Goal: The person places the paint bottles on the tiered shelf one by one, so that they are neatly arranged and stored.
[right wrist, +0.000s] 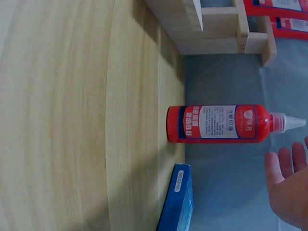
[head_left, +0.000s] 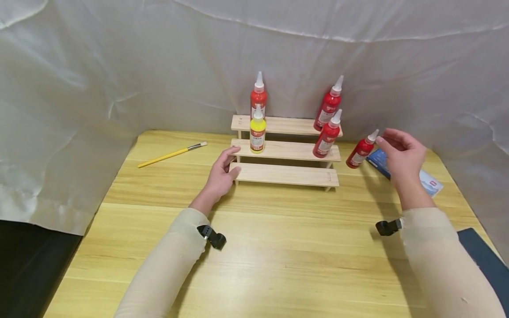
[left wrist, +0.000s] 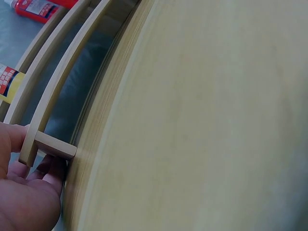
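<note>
My left hand (head_left: pixel 220 176) grips the left end of a three-step wooden display stand (head_left: pixel 286 175), thumb over the lowest step, fingers around beneath it by the leg (left wrist: pixel 57 145). To the stand's right, a red squeeze bottle (right wrist: pixel 216 124) with a white pointed nozzle stands upright on the table. My right hand (head_left: pixel 404 152) is beside that nozzle, its fingers (right wrist: pixel 285 166) loosely bent and a small gap from the tip in the right wrist view. An orange-red bottle (head_left: pixel 258 98) and a red bottle (head_left: pixel 328 108) occupy the top step; a yellow bottle (head_left: pixel 257 136) and another red bottle (head_left: pixel 327 139) the middle one.
A yellow-handled paintbrush (head_left: pixel 171 155) lies on the table at the left. Behind my right hand is a flat blue box (head_left: pixel 378 161). A dark flat object (head_left: pixel 483 260) lies at the right edge. Grey cloth (head_left: pixel 191 57) hangs around the table's back and sides.
</note>
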`<state>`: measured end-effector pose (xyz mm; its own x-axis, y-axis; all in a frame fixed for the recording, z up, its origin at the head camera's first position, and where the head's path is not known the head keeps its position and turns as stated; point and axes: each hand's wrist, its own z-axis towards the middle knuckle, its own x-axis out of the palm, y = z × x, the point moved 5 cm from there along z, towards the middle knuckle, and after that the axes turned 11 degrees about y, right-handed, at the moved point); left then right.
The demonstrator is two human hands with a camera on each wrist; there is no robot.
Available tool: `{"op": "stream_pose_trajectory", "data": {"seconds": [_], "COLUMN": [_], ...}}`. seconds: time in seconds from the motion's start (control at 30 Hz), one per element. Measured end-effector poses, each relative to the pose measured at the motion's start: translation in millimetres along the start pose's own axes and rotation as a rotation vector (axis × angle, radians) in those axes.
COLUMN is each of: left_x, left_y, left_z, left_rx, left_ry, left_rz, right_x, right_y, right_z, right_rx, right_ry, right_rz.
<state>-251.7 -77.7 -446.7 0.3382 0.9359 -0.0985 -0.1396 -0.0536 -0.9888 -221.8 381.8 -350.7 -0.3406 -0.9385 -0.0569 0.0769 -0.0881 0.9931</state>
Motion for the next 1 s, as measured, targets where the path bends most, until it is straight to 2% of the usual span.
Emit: {"op": "stream_pose_trajectory", "data": {"seconds": [0.07,0.27,0.33,0.43,0.5,0.6,0.67,0.83,1.0], "left_x": [0.1,0.4,0.8,2.7,2.2,1.3,-0.3,0.1,0.1], "left_y": [0.1,0.6,0.3,-11.5,-12.1,-10.1,-0.7,-0.7,-0.5], "left_z": [0.2,0.5,0.4,-3.6,-3.8,-4.1,-0.8,-0.7,-0.7], "left_rx": [-0.003,-0.004,-0.007,-0.011,-0.013,-0.006,-0.006,0.002,0.003], "left_ry": [0.0,0.003,0.006,0.011,0.01,0.006,0.003,0.0,-0.002], "left_rz": [0.002,-0.008,-0.015,-0.017,-0.016,-0.016,-0.016,-0.008,-0.002], "right_x": [1,7,8,10,10,10,10,9,8], "right_y": [-3,-13,-15,-17,-19,-20,-21,-25,-30], "right_z": [4,17,20,22,23,23,23,21,18], "right_rx": [0.046,0.158,0.169,0.181,0.192,0.206,0.214,0.222,0.225], "right_ry": [0.032,0.162,0.179,0.184,0.184,0.185,0.18,0.198,0.224], "right_rz": [-0.074,-0.426,-0.477,-0.49,-0.492,-0.486,-0.488,-0.472,-0.388]}}
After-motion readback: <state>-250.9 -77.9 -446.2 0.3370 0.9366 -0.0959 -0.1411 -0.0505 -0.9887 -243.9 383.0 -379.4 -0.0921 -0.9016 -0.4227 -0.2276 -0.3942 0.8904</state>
